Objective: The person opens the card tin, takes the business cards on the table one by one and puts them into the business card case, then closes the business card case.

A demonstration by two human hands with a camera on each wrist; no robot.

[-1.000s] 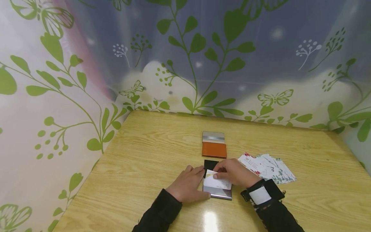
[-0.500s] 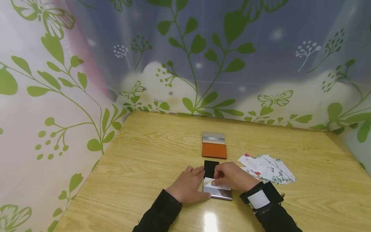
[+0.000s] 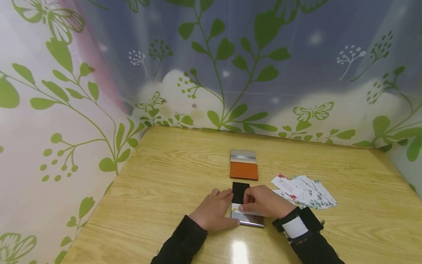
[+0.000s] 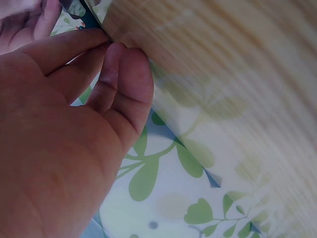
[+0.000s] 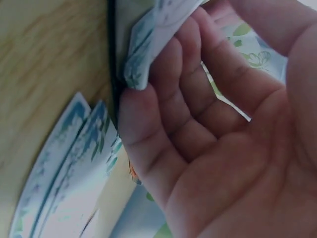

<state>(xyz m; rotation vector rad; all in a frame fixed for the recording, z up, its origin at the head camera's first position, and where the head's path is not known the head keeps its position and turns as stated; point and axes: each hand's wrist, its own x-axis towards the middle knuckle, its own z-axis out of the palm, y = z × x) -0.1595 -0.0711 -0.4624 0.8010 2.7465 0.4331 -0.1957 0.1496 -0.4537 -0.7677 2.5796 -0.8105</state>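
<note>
Left hand: my left hand [image 3: 212, 209] is resting on the table [image 3: 158, 190] with fingers straight, touching the left edge of the open black-lidded card case [image 3: 246, 217].
Right hand: my right hand [image 3: 263, 201] is pinching a white card [image 3: 238, 207] — pressing it into the case.
Case: lying in front of me, between both hands.
Nearby: fanned cards [image 3: 304, 190] to the right — an orange case [image 3: 244, 165] farther back.

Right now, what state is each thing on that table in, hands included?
near card case: open, black lid up, on the table
card: partly in the near card case
right hand: fingers on the card
left hand: resting against the near card case's left side
orange card case: open, lying flat, untouched
loose cards: fanned out beside the right hand
</note>
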